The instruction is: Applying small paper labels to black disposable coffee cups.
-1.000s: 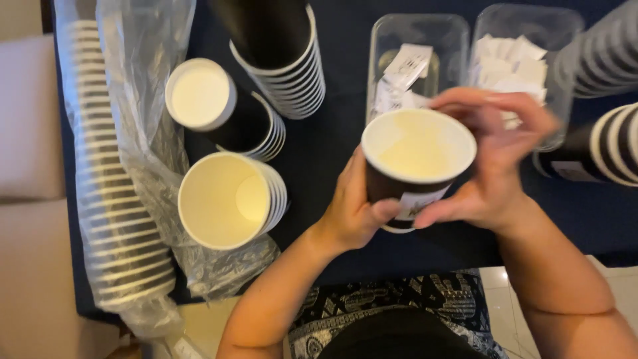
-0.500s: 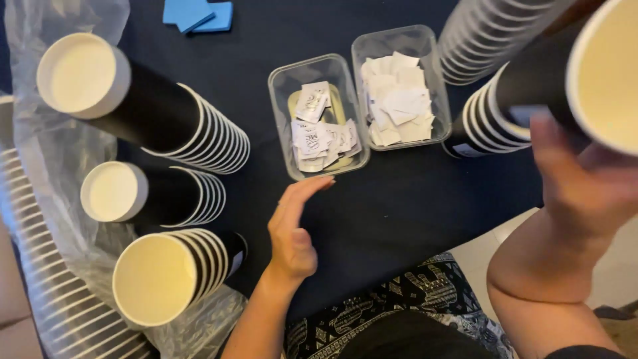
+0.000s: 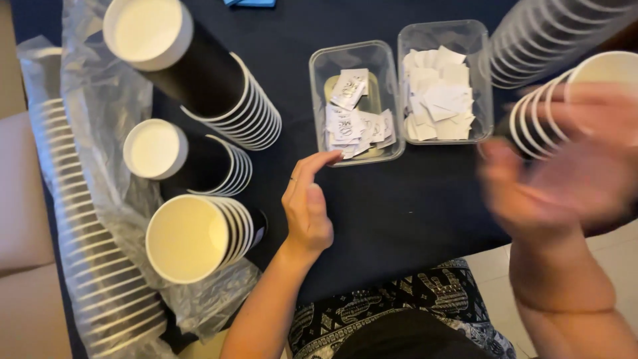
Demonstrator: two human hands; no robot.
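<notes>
L hand (image 3: 307,211) flat on dark cloth (image 3: 412,199), fingers straight, holding nothing, tips now touching near edge of clear tub w/ printed slips (image 3: 355,100); 0.5 s ago just short of it. R hand (image 3: 565,179) blurred, spread open, empty; cup it gripped before now on top of lying cup stack (image 3: 565,106) at right, behind hand. 2nd tub w/ blank slips (image 3: 444,80) beside first. More cup stacks (image 3: 199,80) at left.
</notes>
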